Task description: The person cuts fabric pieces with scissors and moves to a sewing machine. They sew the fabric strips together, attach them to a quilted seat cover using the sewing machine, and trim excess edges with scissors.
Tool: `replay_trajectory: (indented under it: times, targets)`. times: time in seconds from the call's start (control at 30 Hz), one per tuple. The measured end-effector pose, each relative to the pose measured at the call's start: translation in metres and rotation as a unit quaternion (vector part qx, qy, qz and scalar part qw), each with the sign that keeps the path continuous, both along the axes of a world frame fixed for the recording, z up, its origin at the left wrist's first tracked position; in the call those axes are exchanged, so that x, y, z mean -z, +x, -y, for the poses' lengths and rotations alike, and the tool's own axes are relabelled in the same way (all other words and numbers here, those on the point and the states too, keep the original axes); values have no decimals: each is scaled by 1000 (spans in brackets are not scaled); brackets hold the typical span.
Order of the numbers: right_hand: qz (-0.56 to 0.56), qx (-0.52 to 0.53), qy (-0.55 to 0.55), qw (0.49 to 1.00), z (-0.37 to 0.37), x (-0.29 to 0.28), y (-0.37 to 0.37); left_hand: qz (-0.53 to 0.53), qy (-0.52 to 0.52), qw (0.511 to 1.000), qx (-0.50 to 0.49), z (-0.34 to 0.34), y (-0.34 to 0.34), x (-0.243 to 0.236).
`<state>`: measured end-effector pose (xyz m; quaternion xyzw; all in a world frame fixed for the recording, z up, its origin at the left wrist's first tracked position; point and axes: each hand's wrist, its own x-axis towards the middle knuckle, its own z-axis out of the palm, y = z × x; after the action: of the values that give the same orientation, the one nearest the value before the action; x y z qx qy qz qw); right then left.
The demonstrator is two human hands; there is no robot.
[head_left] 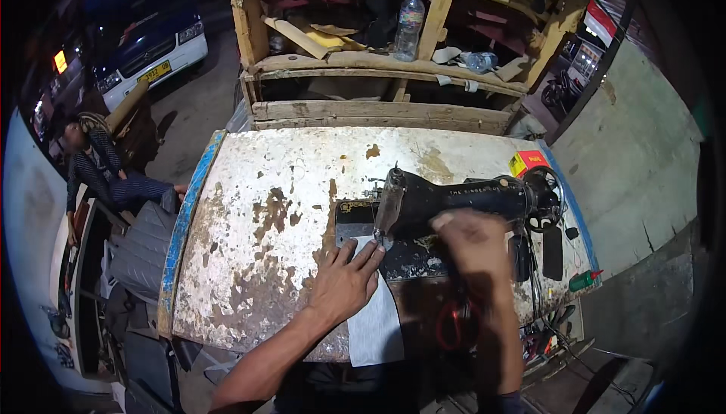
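Note:
A black sewing machine (461,198) stands on the worn table, its needle end pointing left and its handwheel on the right. Under the presser foot lies a strip of light grey cloth (376,331) that hangs down toward the table's near edge. Flat on the cloth, fingers stretched out, my left hand (348,278) rests with its fingertips close beside the presser foot. My right hand (476,236) is raised in front of the machine's arm, smeared by motion, so its fingers cannot be made out. Red-handled scissors (457,323) lie in shadow near my right forearm.
The table (257,157) has peeling white paint and blue side edges. Behind it, a wooden shelf (378,115) holds a water bottle (410,27) and scraps. A red-yellow box (527,161) and a green bottle (582,281) sit at right. A seated person (113,164) and a parked vehicle (151,43) are at left.

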<state>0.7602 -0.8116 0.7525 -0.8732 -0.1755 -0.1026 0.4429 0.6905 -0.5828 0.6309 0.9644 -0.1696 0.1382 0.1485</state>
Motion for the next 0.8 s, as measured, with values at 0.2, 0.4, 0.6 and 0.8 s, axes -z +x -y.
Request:
replay_trajectory:
  times: [0.2,0.4,0.6,0.8]
  targets:
    - [60,386,-330,860,133,-73,151,-12,-25,1000,7,4,-2,-3]
    - [-60,246,-452,856,166,-42,164,1,8,1000,-7,1,-2,8]
    - [43,315,-218,923,184,-23,115,-5,-2,1000,-7,1,0,4]
    - [-2,323,-58,945,186,-7,52,1,-2,1000,-4,-2,-3,5]
